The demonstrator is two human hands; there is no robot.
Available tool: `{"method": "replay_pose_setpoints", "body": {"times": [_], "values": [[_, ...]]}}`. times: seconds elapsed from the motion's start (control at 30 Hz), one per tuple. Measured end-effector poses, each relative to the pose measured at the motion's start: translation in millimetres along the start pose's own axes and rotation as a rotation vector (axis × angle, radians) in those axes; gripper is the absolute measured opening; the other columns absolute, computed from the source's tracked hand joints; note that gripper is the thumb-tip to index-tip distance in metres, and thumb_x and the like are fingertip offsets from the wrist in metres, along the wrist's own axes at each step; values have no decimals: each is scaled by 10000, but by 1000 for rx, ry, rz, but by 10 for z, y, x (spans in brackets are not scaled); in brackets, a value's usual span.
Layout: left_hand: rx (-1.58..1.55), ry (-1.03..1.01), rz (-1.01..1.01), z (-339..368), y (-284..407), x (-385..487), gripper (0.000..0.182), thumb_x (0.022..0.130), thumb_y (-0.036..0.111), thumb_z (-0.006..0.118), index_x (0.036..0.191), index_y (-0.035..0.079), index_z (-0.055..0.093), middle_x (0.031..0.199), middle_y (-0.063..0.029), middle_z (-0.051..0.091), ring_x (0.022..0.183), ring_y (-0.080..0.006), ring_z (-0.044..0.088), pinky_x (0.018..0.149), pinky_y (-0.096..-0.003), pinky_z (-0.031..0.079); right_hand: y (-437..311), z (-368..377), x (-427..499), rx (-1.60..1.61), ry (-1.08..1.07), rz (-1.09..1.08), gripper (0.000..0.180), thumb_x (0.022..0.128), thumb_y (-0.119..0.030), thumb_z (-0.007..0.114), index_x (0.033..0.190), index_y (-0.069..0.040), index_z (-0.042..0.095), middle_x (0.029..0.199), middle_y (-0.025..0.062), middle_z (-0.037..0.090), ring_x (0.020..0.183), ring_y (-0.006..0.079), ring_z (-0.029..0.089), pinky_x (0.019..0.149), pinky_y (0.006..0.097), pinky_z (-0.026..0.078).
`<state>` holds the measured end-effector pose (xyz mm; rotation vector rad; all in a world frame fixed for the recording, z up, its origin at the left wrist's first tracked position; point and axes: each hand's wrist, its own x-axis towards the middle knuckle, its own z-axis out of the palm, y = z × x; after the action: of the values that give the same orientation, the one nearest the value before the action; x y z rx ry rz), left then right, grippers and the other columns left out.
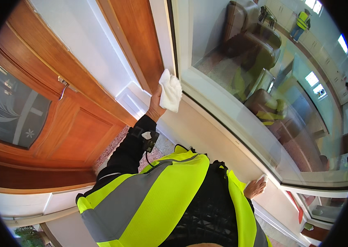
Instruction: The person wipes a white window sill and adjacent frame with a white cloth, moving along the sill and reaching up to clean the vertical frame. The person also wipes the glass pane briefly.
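My left hand is raised and closed around a folded white cloth, which lies against the pale frame edge beside the glass. The cloth hides part of the fingers. Low at the right, my right hand presses a white cloth to the cream wall under the window sill. Between and above both hands is the large window pane in its white frame. I wear a yellow-green reflective vest over black sleeves, and a small black device is strapped to my left wrist.
On the left stands a wooden door with an etched glass panel and a metal handle. Brown leather armchairs and a person in a reflective vest show in the glass. A red object is at the lower right.
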<state>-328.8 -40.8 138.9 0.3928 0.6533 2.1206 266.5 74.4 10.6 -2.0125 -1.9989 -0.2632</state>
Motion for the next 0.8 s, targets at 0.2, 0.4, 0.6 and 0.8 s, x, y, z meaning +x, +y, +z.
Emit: {"method": "replay_pose_setpoints", "body": {"times": [0.2, 0.4, 0.6, 0.8], "values": [[-192, -104, -93, 449, 100, -213, 477, 1002, 366, 399, 1398, 101, 393, 1318, -59, 530, 1184, -241, 531, 1033, -404, 408, 2, 7, 30, -24, 10, -3, 483, 839, -188, 507, 1305, -67, 467, 1256, 171, 466, 1189, 353, 433, 963, 480, 343], [13, -34, 185, 910, 268, -124, 462, 1015, 376, 362, 1383, 98, 399, 1276, -48, 547, 1154, -211, 548, 988, -379, 444, 37, 46, 17, -42, -57, 44, 500, 890, -280, 509, 1352, -96, 464, 1374, 194, 429, 1263, 354, 397, 1026, 482, 306], [724, -47, 1010, 1706, 1255, 542, 475, 1036, 330, 292, 1416, 52, 353, 1334, -91, 491, 1195, -229, 494, 1015, -347, 381, 7, 23, 19, 9, -109, 72, 535, 862, -178, 537, 1368, -51, 420, 1387, 196, 405, 1306, 367, 343, 1077, 495, 248], [1575, -77, 1700, 2720, 2133, 1525, 485, 993, 224, 363, 1430, 14, 349, 1497, -253, 241, 1383, -410, 215, 1123, -457, 169, -39, -80, 7, 61, -91, 67, 519, 871, -170, 515, 1367, -47, 421, 1373, 205, 415, 1296, 368, 356, 1069, 496, 261]]}}
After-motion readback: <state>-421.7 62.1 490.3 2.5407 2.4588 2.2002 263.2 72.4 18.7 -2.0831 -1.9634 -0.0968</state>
